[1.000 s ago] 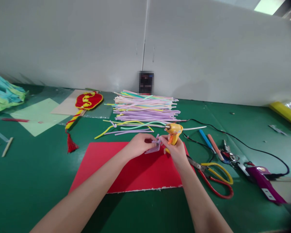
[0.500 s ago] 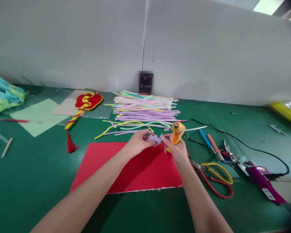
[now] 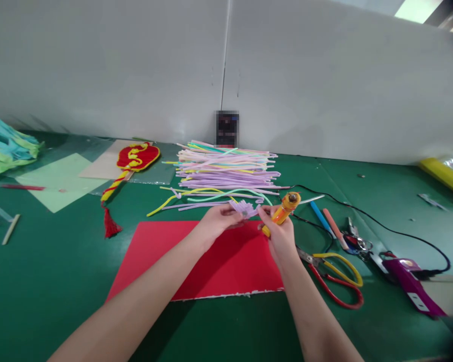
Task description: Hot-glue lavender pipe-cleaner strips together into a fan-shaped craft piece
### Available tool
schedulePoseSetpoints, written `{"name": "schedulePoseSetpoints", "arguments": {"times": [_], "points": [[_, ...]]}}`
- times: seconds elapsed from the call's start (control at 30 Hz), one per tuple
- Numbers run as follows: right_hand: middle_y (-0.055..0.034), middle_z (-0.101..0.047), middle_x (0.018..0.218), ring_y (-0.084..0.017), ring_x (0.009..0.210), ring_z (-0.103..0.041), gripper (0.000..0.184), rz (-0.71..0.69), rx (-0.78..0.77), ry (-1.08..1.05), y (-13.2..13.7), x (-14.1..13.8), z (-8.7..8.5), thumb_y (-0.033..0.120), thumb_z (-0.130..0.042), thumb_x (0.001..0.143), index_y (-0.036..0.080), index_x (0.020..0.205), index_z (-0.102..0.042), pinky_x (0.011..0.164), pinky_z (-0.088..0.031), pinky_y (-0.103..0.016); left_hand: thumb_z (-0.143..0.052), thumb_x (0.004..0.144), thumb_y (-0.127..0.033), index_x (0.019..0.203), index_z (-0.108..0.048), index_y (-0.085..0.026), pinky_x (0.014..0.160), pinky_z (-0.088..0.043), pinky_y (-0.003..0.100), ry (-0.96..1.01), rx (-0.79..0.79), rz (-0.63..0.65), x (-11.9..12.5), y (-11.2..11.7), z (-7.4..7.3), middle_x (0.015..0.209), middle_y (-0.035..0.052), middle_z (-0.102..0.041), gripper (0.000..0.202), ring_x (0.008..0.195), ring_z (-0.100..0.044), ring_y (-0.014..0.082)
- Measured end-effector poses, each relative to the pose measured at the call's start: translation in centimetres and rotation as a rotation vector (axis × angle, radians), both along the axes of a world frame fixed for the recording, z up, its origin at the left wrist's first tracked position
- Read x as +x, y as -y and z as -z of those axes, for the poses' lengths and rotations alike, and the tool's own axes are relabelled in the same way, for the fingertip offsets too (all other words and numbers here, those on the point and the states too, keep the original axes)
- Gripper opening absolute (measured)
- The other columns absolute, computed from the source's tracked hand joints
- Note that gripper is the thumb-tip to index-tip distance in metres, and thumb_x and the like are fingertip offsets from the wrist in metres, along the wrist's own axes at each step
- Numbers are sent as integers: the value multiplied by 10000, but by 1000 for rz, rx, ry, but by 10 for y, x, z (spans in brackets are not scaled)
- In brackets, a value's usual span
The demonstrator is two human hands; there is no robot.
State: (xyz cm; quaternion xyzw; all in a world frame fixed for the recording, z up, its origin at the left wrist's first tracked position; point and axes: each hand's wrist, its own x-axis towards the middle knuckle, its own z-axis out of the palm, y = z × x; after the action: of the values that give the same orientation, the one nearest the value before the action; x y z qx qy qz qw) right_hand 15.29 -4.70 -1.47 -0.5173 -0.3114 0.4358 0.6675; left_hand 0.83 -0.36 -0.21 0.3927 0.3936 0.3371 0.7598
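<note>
Green table (image 3: 41, 281): being partly covered by a red board (image 3: 230, 271). Pipe cleaners (image 3: 228, 168): being borne by the table at the board's twelve o'clock. Scissors (image 3: 312, 260): being borne at three o'clock. Glue gun (image 3: 285, 207): being gripped at two o'clock by the right hand (image 3: 281, 236), fingers curled round its handle. Purple piece (image 3: 245, 207): being pinched at one o'clock between the left hand's (image 3: 221, 221) thumb and fingers, near the board's far edge.

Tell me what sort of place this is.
Probably a craft workbench: the right hand holds a glue gun, a pile of pastel pipe cleaners lies at the back of the green table, and scissors lie to the right.
</note>
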Motion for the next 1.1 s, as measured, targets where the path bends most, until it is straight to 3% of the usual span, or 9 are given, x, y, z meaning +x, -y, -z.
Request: {"name": "schedulePoseSetpoints", "arguments": {"times": [0.17,0.37,0.53,0.63,0.77,0.93,1.1], "points": [[16,-566,774,-94,600,-540,344,-7,-22,36,0,-3,0,303,-740,590,196,623,-415,424,-441,-193,-714,644,-207,875,-672,-122,799,-497,354,-66,15,-62,3,3,6,810,65,-709,249,722,-659,166],[-19,-599,810,-123,589,-568,306,-51,-38,99,1,-3,-1,380,-720,605,188,705,-503,395,-431,-212,-650,688,-148,786,-663,-137,700,-509,310,-214,129,-100,-3,-1,-7,714,27,-694,100,644,-643,147],[76,-509,499,-58,324,-421,310,-37,-67,109,1,-1,-2,369,-726,613,190,663,-478,353,-357,-216,-619,705,-139,846,-651,-132,686,-507,292,-276,275,-102,-10,-6,-17,790,44,-690,145,683,-638,151],[109,-425,411,-62,297,-382,325,-44,-80,84,2,-1,-3,360,-741,597,200,689,-473,335,-324,-211,-602,727,-143,885,-638,-129,709,-510,296,-286,269,-106,-15,-8,-25,812,50,-688,162,694,-639,144],[95,-437,408,-60,326,-373,288,-70,-88,75,3,-2,-5,355,-731,615,181,753,-548,361,-340,-215,-595,735,-117,888,-618,-130,697,-519,289,-240,213,-50,-18,-7,-31,835,57,-684,155,689,-644,139],[59,-501,462,-71,370,-408,309,-89,-127,78,5,0,-5,349,-754,580,159,766,-596,360,-339,-215,-608,716,-104,855,-614,-123,665,-526,293,-178,166,15,-11,-3,-21,725,40,-672,141,616,-636,131],[48,-531,479,-74,369,-433,287,-120,-123,78,4,2,-1,362,-741,599,153,730,-593,368,-348,-214,-641,690,-172,883,-640,-123,732,-509,325,-188,264,63,-7,-1,-9,821,64,-686,200,706,-640,159]]}}
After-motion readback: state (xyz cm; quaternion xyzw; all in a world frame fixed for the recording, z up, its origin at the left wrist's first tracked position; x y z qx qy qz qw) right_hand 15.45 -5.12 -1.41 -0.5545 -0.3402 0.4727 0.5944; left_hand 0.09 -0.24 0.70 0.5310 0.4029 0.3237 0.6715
